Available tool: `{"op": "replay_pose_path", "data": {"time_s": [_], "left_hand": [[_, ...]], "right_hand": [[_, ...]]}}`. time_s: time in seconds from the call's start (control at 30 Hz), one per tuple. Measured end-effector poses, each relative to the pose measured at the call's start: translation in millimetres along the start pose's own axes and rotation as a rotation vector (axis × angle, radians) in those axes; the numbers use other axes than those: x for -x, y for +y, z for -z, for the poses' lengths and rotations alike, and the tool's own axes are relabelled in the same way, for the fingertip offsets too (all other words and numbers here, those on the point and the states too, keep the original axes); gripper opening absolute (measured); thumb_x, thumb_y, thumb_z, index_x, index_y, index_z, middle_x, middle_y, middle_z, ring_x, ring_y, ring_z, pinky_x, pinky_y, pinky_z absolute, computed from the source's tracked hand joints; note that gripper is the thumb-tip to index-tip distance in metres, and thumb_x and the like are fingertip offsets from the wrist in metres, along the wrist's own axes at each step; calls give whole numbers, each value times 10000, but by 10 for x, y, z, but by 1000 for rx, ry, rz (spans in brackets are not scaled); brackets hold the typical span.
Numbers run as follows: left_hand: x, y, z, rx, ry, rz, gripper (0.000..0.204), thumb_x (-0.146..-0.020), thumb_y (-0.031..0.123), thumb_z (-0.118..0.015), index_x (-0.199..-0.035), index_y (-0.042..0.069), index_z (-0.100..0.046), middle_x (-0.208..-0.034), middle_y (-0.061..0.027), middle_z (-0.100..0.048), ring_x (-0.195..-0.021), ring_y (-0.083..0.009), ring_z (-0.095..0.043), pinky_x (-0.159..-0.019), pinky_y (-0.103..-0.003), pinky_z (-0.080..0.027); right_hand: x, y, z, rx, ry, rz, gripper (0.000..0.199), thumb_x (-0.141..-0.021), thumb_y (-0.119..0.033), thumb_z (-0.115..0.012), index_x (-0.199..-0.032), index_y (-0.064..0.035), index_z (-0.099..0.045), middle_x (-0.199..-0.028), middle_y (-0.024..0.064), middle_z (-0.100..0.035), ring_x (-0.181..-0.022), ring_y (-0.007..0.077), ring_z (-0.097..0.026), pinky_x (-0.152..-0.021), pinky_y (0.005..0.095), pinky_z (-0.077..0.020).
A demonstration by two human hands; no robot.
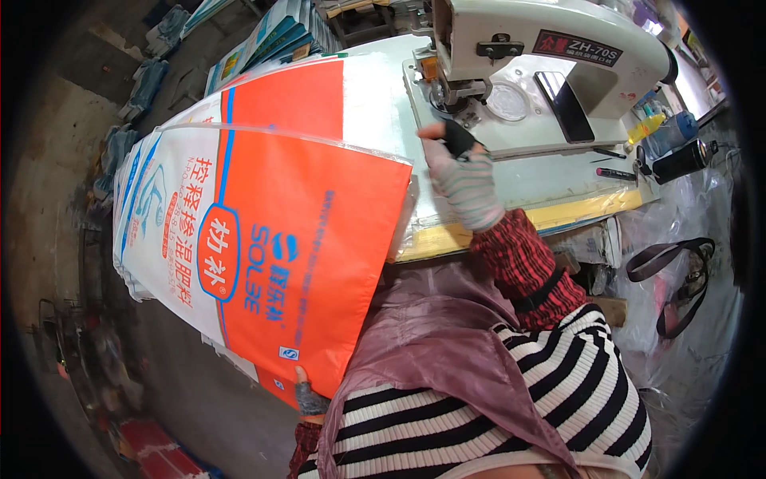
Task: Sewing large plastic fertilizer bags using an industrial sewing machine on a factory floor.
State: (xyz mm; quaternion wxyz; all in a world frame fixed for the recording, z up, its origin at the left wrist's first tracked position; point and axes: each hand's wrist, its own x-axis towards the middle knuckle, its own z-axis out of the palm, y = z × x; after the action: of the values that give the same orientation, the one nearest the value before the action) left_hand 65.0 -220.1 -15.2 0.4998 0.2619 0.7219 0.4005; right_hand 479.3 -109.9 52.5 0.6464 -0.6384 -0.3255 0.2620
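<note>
A large orange and white woven sack with a blue stripe hangs over the table's left side, on top of several similar sacks. My left hand, in a grey fingerless glove, grips its lower near edge; the thumb lies on top and the other fingers are hidden beneath. My right hand, in a striped fingerless glove, is over the table just right of the sack's upper corner, with the fingers pointing left and nothing visible in them. Beyond it stands a white industrial sewing machine, its needle area close to my fingertips.
A dark phone lies on the machine bed. Right of it are a marker, a black bottle and a yellow bottle. Stacked printed sacks stand at the back left. A black strap lies on clear plastic at right.
</note>
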Motion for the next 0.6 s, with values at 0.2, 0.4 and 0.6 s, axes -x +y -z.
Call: {"op": "replay_pose_path", "data": {"time_s": [0.2,0.4,0.6], "left_hand": [[21,46,-87,-131,-36,-75,483,-881,308,-539,-1201,-33,-421,-1054,-146,-534,-952,-256,-518,-836,-391,-432],[88,-100,-25,-163,22,-155,487,-889,322,-526,-1169,-66,-435,-991,-161,-545,-903,-235,-518,-803,-369,-431],[-187,-501,259,-396,162,-274,496,-901,339,-501,-1170,-72,-432,-935,-155,-552,-802,-213,-536,-702,-346,-456]], "right_hand": [[-454,181,-363,586,-516,-114,409,-703,-368,-648,-886,-3,-627,-628,129,-605,-600,230,-583,-610,334,-468],[-61,220,-353,1162,-707,158,343,-831,-334,-518,-971,-36,-614,-953,230,-592,-900,351,-581,-789,405,-462],[362,451,-13,1200,-737,345,436,-759,-462,-604,-983,-88,-617,-968,197,-581,-870,370,-586,-774,417,-462]]}}
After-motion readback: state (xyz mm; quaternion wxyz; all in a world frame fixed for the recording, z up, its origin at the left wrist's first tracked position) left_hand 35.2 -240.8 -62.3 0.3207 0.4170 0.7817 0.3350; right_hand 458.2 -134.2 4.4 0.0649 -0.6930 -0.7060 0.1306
